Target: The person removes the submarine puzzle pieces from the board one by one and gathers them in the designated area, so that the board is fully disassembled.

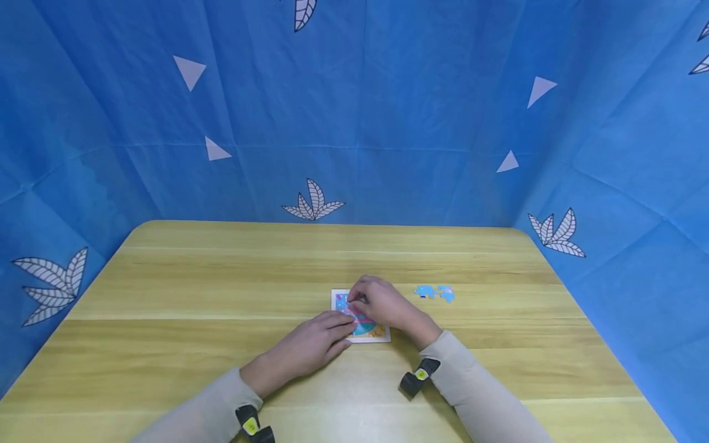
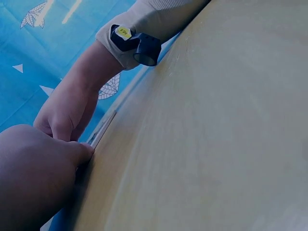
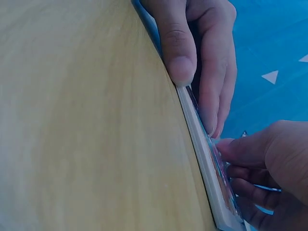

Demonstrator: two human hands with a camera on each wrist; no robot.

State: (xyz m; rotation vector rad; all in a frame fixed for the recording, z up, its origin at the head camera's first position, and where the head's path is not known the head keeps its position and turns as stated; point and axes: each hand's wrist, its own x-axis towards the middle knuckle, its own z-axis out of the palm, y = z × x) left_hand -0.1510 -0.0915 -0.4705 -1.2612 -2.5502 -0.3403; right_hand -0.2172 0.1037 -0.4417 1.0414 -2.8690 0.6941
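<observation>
Two forearms in beige sleeves reach forward from the near edge of the wooden table (image 1: 221, 295) and meet at its middle. The left hand (image 1: 310, 347) lies palm down, fingers straight and together, tips pressing flat, thumb alongside. The right hand (image 1: 384, 304) sits just beyond and right of it, knuckles raised, fingers curled downward. A black band with a yellow tag wraps each wrist.

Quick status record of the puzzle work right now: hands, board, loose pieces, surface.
left hand: fingers straight, resting on the puzzle board's near-left edge
right hand: fingers curled over the board, fingertips on a piece
puzzle board: flat on the table, mostly hidden by the hands
loose pieces: two blue ones, right of the board, apart from it
table: light wood
</observation>
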